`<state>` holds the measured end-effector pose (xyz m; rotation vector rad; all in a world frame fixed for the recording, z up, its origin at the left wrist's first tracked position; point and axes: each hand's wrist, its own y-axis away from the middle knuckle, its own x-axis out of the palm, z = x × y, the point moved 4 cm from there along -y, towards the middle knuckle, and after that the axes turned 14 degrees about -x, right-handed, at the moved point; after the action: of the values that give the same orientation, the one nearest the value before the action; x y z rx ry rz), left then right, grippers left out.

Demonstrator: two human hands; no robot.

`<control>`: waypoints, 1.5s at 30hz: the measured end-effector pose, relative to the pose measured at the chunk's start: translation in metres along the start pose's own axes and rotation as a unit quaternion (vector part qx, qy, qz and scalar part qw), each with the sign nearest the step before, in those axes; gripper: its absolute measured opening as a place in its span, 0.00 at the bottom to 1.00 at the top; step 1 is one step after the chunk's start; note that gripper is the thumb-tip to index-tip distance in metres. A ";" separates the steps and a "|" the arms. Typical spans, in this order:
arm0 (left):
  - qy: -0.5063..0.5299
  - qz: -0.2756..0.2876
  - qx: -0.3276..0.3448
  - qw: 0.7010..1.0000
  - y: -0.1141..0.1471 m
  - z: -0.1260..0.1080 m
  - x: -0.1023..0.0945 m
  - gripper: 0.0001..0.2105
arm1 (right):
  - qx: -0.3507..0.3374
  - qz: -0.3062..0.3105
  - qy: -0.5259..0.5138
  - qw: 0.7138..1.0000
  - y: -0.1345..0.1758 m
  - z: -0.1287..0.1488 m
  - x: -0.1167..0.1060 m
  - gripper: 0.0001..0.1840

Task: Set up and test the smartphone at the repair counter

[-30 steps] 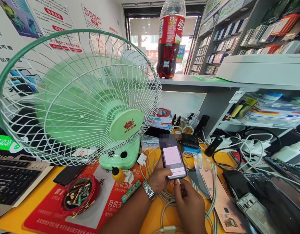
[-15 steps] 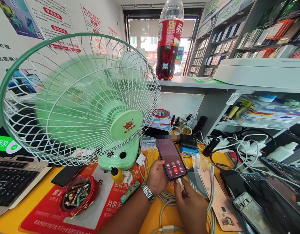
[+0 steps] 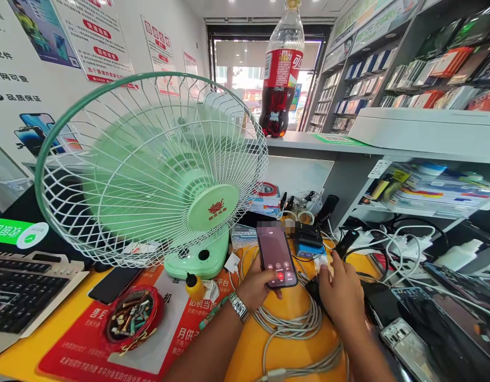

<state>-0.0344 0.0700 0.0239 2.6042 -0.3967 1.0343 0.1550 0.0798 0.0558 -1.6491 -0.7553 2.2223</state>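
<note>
My left hand (image 3: 259, 284) is closed around a smartphone (image 3: 276, 254), its thumb lying over the lower screen by a red round button. The lit screen faces me and shows a purple call display. To the phone's right, my right hand (image 3: 342, 292) has curled fingers, with thumb and index finger close together beside something white. What lies between them cannot be made out. Below the hands, a coil of grey cable (image 3: 296, 323) rests on the yellow tabletop. No cable shows at the phone's lower edge.
A green fan (image 3: 213, 207) fills the left side. In front of it are a red bowl of small parts (image 3: 155, 323) and a yellow bottle (image 3: 193, 286). A keyboard (image 3: 18, 297) lies far left. Tangled white cables (image 3: 408, 239) and phone parts (image 3: 404, 339) crowd the right. A cola bottle (image 3: 282, 79) stands on the shelf.
My right hand has left the white cable plug area at the phone's bottom and moved up and right. My left thumb has shifted onto the screen. The view has turned slightly left.
</note>
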 end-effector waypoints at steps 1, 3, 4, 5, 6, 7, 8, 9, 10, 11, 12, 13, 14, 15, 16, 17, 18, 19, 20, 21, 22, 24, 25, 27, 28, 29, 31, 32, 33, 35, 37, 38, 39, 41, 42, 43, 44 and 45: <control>-0.018 0.003 0.000 1.000 -0.001 0.001 0.001 0.32 | -0.005 -0.012 0.005 1.000 -0.006 -0.003 0.000 0.32; -0.063 0.011 0.000 0.998 -0.001 0.001 0.002 0.36 | -0.024 -0.057 -0.033 0.998 -0.015 -0.003 0.000 0.30; -0.084 0.014 0.000 0.996 -0.002 0.002 0.002 0.37 | -0.040 -0.082 -0.076 0.993 -0.018 0.001 -0.001 0.28; -0.099 0.015 0.001 0.995 -0.002 0.002 0.002 0.38 | -0.053 -0.098 -0.130 0.985 -0.019 0.005 -0.001 0.26; -0.107 0.015 0.002 0.994 -0.002 0.003 0.002 0.37 | -0.057 -0.103 -0.188 0.975 -0.020 0.010 0.000 0.24; -0.110 0.014 0.002 0.994 -0.003 0.003 0.002 0.36 | -0.050 -0.097 -0.247 0.963 -0.019 0.015 0.003 0.22; -0.110 0.011 0.001 0.994 -0.003 0.003 0.001 0.35 | -0.035 -0.083 -0.304 0.949 -0.018 0.020 0.007 0.21; -0.105 0.010 -0.001 0.994 -0.003 0.003 0.001 0.34 | -0.017 -0.062 -0.354 0.933 -0.016 0.024 0.011 0.21; -0.097 0.010 -0.003 0.995 -0.004 0.003 0.001 0.33 | -0.001 -0.040 -0.397 0.917 -0.012 0.029 0.017 0.21; -0.087 0.010 -0.004 0.996 -0.004 0.003 0.002 0.32 | 0.011 -0.020 -0.430 0.903 -0.008 0.032 0.022 0.22; -0.077 0.012 -0.003 0.997 -0.004 0.003 0.002 0.31 | 0.019 -0.003 -0.454 0.891 -0.003 0.036 0.027 0.23; -0.067 0.014 -0.001 0.998 -0.004 0.002 0.003 0.30 | 0.026 0.008 -0.471 0.882 0.001 0.038 0.032 0.23; -0.058 0.014 0.002 0.998 -0.004 0.001 0.003 0.30 | 0.033 0.017 -0.484 0.874 0.006 0.040 0.036 0.24; -0.049 0.011 0.004 0.999 -0.004 0.001 0.003 0.30 | 0.040 0.022 -0.496 0.867 0.010 0.041 0.039 0.25; -0.041 0.007 0.005 0.999 -0.004 0.000 0.003 0.30 | 0.047 0.026 -0.508 0.860 0.013 0.041 0.041 0.26; -0.035 0.001 0.005 0.999 -0.004 0.000 0.002 0.30 | 0.054 0.029 -0.519 0.852 0.015 0.041 0.043 0.26; -0.032 -0.004 0.003 0.999 -0.004 0.000 0.002 0.30 | 0.062 0.031 -0.530 0.845 0.016 0.041 0.044 0.27; -0.030 -0.008 -0.001 1.000 -0.004 0.001 0.002 0.30 | 0.073 0.030 -0.539 0.839 0.017 0.040 0.045 0.27; -0.031 -0.008 -0.005 0.999 -0.004 0.001 0.002 0.30 | 0.085 0.030 -0.547 0.832 0.017 0.038 0.047 0.27; -0.033 -0.007 -0.009 0.999 -0.005 0.002 0.003 0.29 | 0.099 0.028 -0.556 0.825 0.016 0.037 0.048 0.28; -0.036 -0.006 -0.012 0.999 -0.005 0.002 0.003 0.29 | 0.114 0.027 -0.567 0.816 0.016 0.036 0.050 0.29; -0.042 -0.002 -0.011 0.999 -0.005 0.003 0.003 0.29 | 0.144 0.031 -0.596 0.790 0.015 0.034 0.055 0.30; -0.044 -0.001 -0.008 0.999 -0.006 0.003 0.003 0.29 | 0.158 0.035 -0.611 0.775 0.015 0.033 0.058 0.30; -0.050 -0.002 -0.003 0.999 -0.007 0.004 0.002 0.30 | 0.181 0.040 -0.634 0.751 0.015 0.033 0.062 0.29; -0.053 -0.003 -0.002 0.999 -0.007 0.005 0.001 0.30 | 0.186 0.039 -0.641 0.744 0.014 0.033 0.063 0.28; -0.055 -0.004 -0.001 0.998 -0.008 0.006 0.000 0.30 | 0.186 0.036 -0.644 0.741 0.014 0.034 0.064 0.26; -0.059 -0.003 0.003 0.998 -0.008 0.007 -0.001 0.29 | 0.177 0.034 -0.650 0.738 0.013 0.035 0.063 0.25; -0.060 -0.003 0.008 0.998 -0.009 0.007 -0.002 0.29 | 0.170 0.035 -0.653 0.738 0.012 0.036 0.062 0.24; -0.063 -0.002 0.013 0.998 -0.009 0.008 -0.003 0.28 | 0.163 0.034 -0.654 0.737 0.012 0.037 0.062 0.24; -0.069 0.000 0.020 0.997 -0.008 0.008 -0.003 0.28 | 0.155 0.028 -0.656 0.738 0.011 0.037 0.061 0.24; -0.076 0.001 0.021 0.997 -0.008 0.009 -0.003 0.28 | 0.150 0.022 -0.654 0.741 0.010 0.038 0.060 0.23; -0.078 0.000 0.021 0.997 -0.007 0.009 -0.003 0.28 | 0.149 0.020 -0.652 0.743 0.009 0.037 0.060 0.23; -0.079 -0.002 0.020 0.997 -0.007 0.010 -0.003 0.28 | 0.148 0.020 -0.649 0.746 0.009 0.037 0.060 0.23; -0.083 -0.005 0.022 0.996 -0.006 0.009 -0.003 0.28 | 0.141 0.020 -0.646 0.749 0.009 0.037 0.061 0.23; -0.085 -0.007 0.024 0.996 -0.005 0.009 -0.002 0.28 | 0.137 0.020 -0.646 0.750 0.008 0.038 0.061 0.23; -0.085 -0.009 0.026 0.996 -0.005 0.009 -0.002 0.27 | 0.132 0.020 -0.646 0.751 0.008 0.038 0.060 0.23; -0.085 -0.011 0.028 0.996 -0.005 0.008 -0.002 0.27 | 0.127 0.019 -0.646 0.753 0.009 0.038 0.060 0.23; -0.085 -0.013 0.029 0.996 -0.005 0.008 -0.001 0.26 | 0.124 0.019 -0.645 0.754 0.009 0.039 0.060 0.23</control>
<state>-0.0286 0.0721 0.0165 2.7514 -0.3774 0.8291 0.1005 0.0935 0.0113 0.2446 -0.5641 3.1010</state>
